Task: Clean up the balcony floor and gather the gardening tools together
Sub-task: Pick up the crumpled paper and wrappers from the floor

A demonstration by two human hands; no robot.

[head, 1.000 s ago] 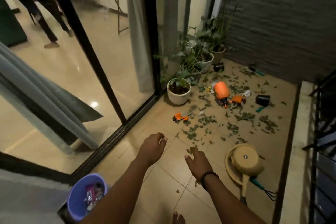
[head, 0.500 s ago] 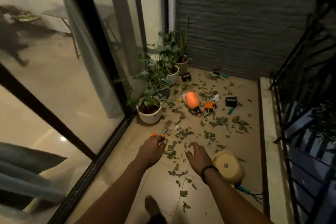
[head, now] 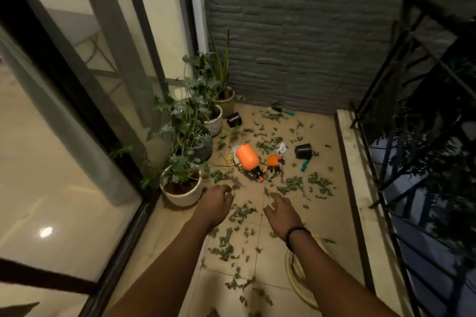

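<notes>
At far left, a sliding glass door (head: 77,162) with dark frame. Beside it, a row of leafy plants, nearest in a round cream ceramic pot (head: 181,192). Left hand (head: 215,203) over the beige tiled balcony floor (head: 332,157), fingers loosely curled, holding nothing. Scattered green leaf cuttings (head: 293,184) all across the tiles. Further back, an orange plastic spray bottle (head: 247,157) lying on its side, orange gardening gloves (head: 274,161) just beside. Right hand (head: 282,211), beaded bracelet at wrist, fingers relaxed, empty. Toppled small black plastic pot (head: 303,150), teal-handled trowel (head: 283,110) near the grey brick wall (head: 296,33). Black metal railing (head: 412,136) at right.
</notes>
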